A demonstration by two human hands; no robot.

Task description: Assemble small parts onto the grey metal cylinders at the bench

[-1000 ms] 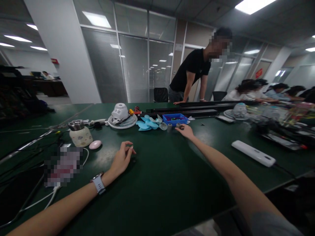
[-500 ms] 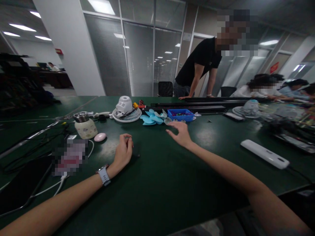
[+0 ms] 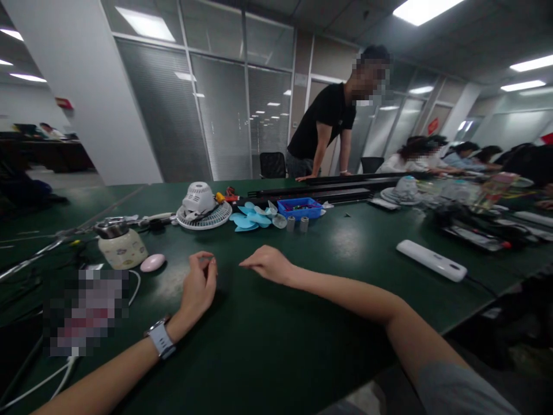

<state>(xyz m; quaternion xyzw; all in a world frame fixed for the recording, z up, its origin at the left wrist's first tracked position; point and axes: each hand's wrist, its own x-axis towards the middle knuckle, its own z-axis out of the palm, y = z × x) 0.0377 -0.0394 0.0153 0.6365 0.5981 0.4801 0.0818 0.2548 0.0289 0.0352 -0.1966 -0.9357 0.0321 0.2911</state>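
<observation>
My left hand [image 3: 200, 282], with a watch [image 3: 161, 337] at its wrist, hovers over the green table with curled fingers and the thumb near them. Anything inside is too small to make out. Facing it across a small gap, my right hand [image 3: 271, 266] has its fingers pressed together in a pinch pointing left; I cannot tell what is in it. Beyond the hands lie light blue fan blades [image 3: 250, 217], two small grey cylinders [image 3: 304, 224] standing upright, and a blue tray [image 3: 301, 214] of small parts. A white fan body on its round grille [image 3: 205, 218] sits behind my left hand.
On the left stand a cream jar [image 3: 123, 249], a pink rounded object [image 3: 152, 263] and a blurred-out device [image 3: 88, 311] with a white cable. A white power strip [image 3: 432, 260] lies right. Long black bars [image 3: 311, 190] cross the back, where a person [image 3: 322, 127] leans on the table.
My right hand has drawn back from near the grey cylinders toward my left hand and closed from open fingers into a pinch. My left hand stays curled. The view has turned right.
</observation>
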